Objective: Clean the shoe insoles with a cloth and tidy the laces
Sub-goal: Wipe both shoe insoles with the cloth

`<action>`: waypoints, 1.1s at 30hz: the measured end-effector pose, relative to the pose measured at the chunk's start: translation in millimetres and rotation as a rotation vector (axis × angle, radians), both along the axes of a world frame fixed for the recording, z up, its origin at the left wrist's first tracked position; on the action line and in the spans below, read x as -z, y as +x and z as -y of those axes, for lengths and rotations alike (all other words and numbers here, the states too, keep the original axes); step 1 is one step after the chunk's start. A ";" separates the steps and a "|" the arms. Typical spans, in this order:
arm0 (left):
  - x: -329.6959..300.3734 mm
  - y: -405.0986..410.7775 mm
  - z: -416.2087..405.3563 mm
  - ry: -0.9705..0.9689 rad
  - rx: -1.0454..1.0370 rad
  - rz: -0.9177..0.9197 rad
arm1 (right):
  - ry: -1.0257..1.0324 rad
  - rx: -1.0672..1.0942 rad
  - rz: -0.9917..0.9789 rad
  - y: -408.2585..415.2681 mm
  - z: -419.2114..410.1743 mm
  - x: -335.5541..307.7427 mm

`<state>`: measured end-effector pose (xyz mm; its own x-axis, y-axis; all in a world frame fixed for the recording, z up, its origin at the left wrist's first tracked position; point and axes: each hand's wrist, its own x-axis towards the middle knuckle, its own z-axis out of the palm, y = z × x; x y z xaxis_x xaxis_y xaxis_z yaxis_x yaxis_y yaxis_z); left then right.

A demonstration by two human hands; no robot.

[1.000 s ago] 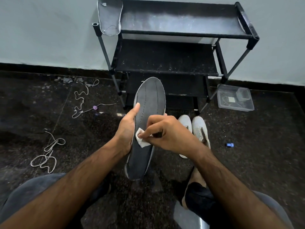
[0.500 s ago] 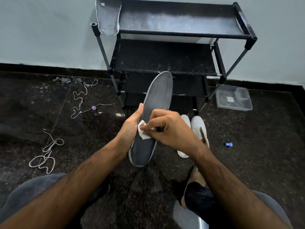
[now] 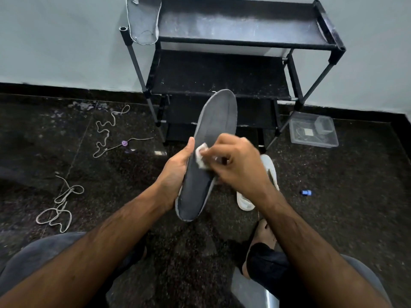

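Observation:
My left hand (image 3: 175, 170) grips a long dark grey insole (image 3: 211, 138) by its left edge, holding it up over the floor with the toe pointing away. My right hand (image 3: 238, 165) pinches a small white cloth (image 3: 201, 155) and presses it on the insole's middle. A second grey insole (image 3: 143, 18) lies on the top left corner of the black shoe rack (image 3: 233, 36). Two white laces lie loose on the floor at the left, one (image 3: 106, 132) farther away, one (image 3: 60, 205) nearer. A pair of white shoes (image 3: 270, 172) stands behind my right hand, mostly hidden.
A clear plastic box (image 3: 313, 131) with small items sits by the rack's right leg. A small blue object (image 3: 306, 192) lies on the dark floor at right, a purple bit (image 3: 124, 143) by the far lace. My knees and bare foot (image 3: 263, 234) fill the bottom.
The insole has been slid away from me and tilted to the right. My right hand with the cloth now works nearer the insole's heel half.

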<state>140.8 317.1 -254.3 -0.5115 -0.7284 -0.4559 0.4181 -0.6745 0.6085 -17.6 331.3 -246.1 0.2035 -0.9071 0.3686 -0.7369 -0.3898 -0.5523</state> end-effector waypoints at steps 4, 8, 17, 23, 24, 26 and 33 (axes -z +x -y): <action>1.6 -6.1 -4.7 0.048 0.052 -0.030 | -0.008 0.144 0.098 -4.0 -0.3 1.4; 0.4 6.0 0.3 0.060 0.014 0.015 | 0.098 -0.204 0.078 12.9 -4.8 0.8; -6.0 -7.7 -5.0 -0.070 0.023 0.091 | 0.037 0.175 0.120 -17.2 4.6 -0.2; -1.3 5.6 5.6 -0.087 -0.049 0.135 | 0.116 -0.162 0.054 -5.4 3.9 -1.4; -2.7 3.5 4.7 -0.100 -0.042 0.118 | 0.065 -0.108 0.045 -10.1 5.4 -2.0; -6.1 -1.8 2.2 -0.145 -0.021 0.109 | -0.024 0.064 0.025 -21.3 7.8 -3.0; -3.7 4.6 2.6 -0.176 -0.034 0.125 | 0.009 -0.028 -0.022 -6.0 1.4 -4.4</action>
<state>145.4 314.5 -250.6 -0.4329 -0.8183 -0.3781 0.3530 -0.5398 0.7642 -23.6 329.9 -241.8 0.2365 -0.9043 0.3554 -0.7378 -0.4052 -0.5399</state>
